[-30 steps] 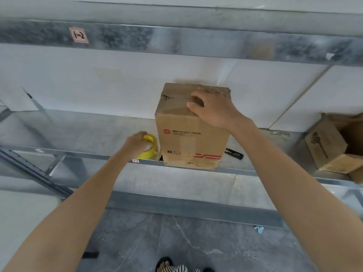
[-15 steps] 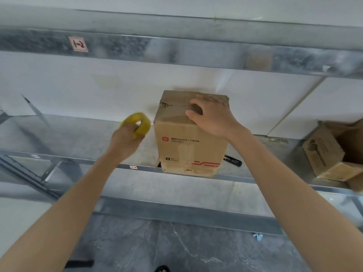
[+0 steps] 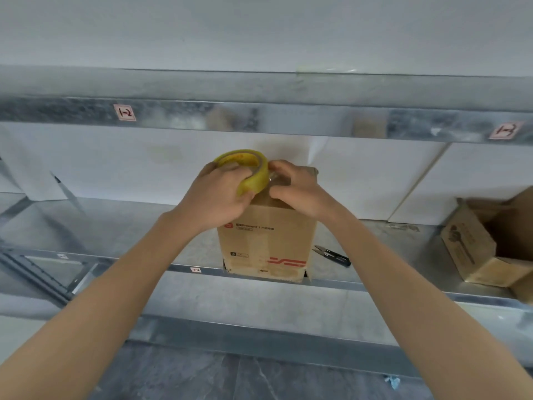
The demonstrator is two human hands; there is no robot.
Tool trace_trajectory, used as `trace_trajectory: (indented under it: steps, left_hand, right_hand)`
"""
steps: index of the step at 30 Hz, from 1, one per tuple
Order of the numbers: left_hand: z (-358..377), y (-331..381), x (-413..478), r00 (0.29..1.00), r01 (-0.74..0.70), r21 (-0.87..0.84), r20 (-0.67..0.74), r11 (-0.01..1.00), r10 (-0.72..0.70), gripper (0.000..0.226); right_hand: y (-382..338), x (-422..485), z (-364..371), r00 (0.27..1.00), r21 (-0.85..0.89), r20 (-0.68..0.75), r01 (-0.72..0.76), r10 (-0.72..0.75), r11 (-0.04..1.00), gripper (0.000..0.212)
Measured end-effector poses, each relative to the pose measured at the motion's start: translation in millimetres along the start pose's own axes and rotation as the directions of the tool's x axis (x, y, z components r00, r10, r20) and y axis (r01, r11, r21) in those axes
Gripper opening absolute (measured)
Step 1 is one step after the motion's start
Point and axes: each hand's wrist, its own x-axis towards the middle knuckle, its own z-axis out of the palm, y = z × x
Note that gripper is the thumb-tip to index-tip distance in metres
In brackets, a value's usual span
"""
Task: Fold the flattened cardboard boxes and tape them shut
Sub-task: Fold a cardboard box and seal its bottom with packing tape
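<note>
A brown cardboard box (image 3: 265,243) stands upright at the front edge of the metal shelf (image 3: 121,226), its top flaps closed. My left hand (image 3: 222,197) grips a yellow roll of clear tape (image 3: 248,168) just above the box's top left. My right hand (image 3: 297,187) rests on the box top beside the roll, thumb and fingers pinching the loose tape end. The box top is mostly hidden under both hands.
Small black snips (image 3: 331,254) lie on the shelf right of the box. Another open cardboard box (image 3: 490,241) lies tipped at the far right. A metal beam (image 3: 259,116) with labels runs overhead. Grey floor lies below.
My left hand lifted the tape roll off the shelf and brought it up over the box top. My right hand shifted from pressing the flaps to pinching the tape end.
</note>
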Motion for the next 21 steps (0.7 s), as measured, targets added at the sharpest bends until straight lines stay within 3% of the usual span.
trace_trajectory:
  steps: [2,6,8,15,21]
  left_hand:
    - [0.4,5.0,2.4,1.0,0.013,-0.023,0.011,1.0,-0.013,0.039]
    - [-2.6,10.7,3.7,1.0,0.026,-0.071,0.003,0.997,-0.026,0.005]
    - [-3.9,11.0,3.0,0.999,0.03,-0.075,0.023,0.997,-0.029,0.01]
    - [-8.2,-6.7,-1.1,0.996,0.036,-0.11,0.08,0.993,-0.027,0.039]
    - [-14.8,-3.6,-1.6,0.998,0.026,-0.173,0.055,0.985,-0.017,0.044]
  right_hand:
    - [1.4,0.1,0.9,0.999,0.094,-0.038,0.014,-0.01,0.996,0.052]
    - [5.2,1.6,1.0,0.992,0.218,-0.117,0.066,-0.041,0.974,0.014]
    - [4.2,1.4,1.2,0.985,0.205,-0.158,0.099,-0.067,0.974,0.005]
    - [12.5,8.1,-7.7,0.967,0.129,-0.247,0.091,-0.057,0.987,0.011]
    - [17.6,10.0,-16.2,0.979,0.06,-0.203,0.037,-0.024,0.998,0.011]
